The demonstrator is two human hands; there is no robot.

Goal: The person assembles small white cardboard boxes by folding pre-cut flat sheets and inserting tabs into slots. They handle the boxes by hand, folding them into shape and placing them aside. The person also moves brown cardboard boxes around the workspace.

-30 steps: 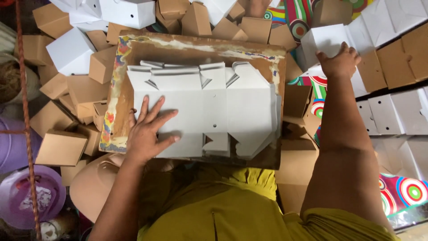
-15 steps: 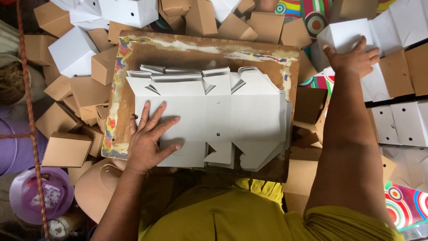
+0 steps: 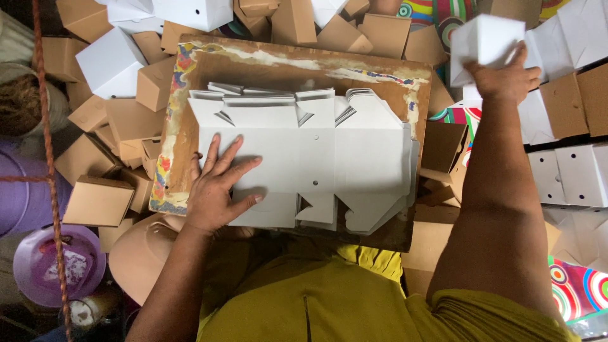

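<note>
Left hand point(image 3: 218, 190) flat, fingers spread, pressing on the stack of flat white box blanks point(image 3: 316, 152) atop the wooden board point(image 3: 285, 63). Right hand point(image 3: 503, 79) clamped on a folded white box point(image 3: 481, 41), up beside piled boxes

My spot is buried: brown folded boxes point(image 3: 98, 201) heaped on the left and far side, white ones point(image 3: 573, 174) stacked right. There's a purple tub point(image 3: 58, 265) near left, a rope point(image 3: 49, 158) running down, and a bright swirly mat point(image 3: 579, 285) underneath.

A stack of flat white box blanks point(image 3: 316, 158) lies on the worn board point(image 3: 304, 63). Folded brown boxes point(image 3: 95, 199) crowd its left side, while assembled white boxes point(image 3: 570, 174) sit right.
</note>
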